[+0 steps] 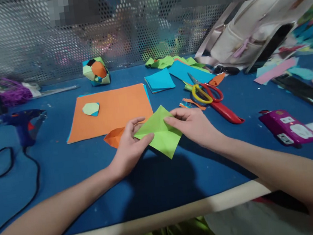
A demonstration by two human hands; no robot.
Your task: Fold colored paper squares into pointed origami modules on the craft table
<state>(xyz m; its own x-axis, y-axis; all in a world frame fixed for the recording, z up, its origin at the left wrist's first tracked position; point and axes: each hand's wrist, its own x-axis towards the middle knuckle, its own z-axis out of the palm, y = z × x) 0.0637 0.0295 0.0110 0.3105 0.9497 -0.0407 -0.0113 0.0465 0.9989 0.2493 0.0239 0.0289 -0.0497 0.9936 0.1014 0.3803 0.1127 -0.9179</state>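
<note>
A square of green paper (pixel 162 132) with crease lines crossing its middle is held up just above the blue table, one corner toward me. My left hand (pixel 133 144) pinches its left corner, thumb on top. On the upper right edge, my right hand (pixel 193 126) grips the sheet between thumb and fingers. A folded orange paper piece (pixel 114 138) lies beside my left hand, partly hidden by it. Behind my hands is a stack of orange paper (pixel 115 107) with blue edges showing, and a small pale green and blue folded piece (pixel 91 109) rests on it.
A glue gun (pixel 24 123) with a black cord stands at left. Scissors (pixel 206 92), a red-handled cutter (pixel 228 112) and blue paper squares (pixel 159 80) lie at right. A paper ball (pixel 96 71) sits near the mesh panel. A purple power strip (pixel 289 127) is far right.
</note>
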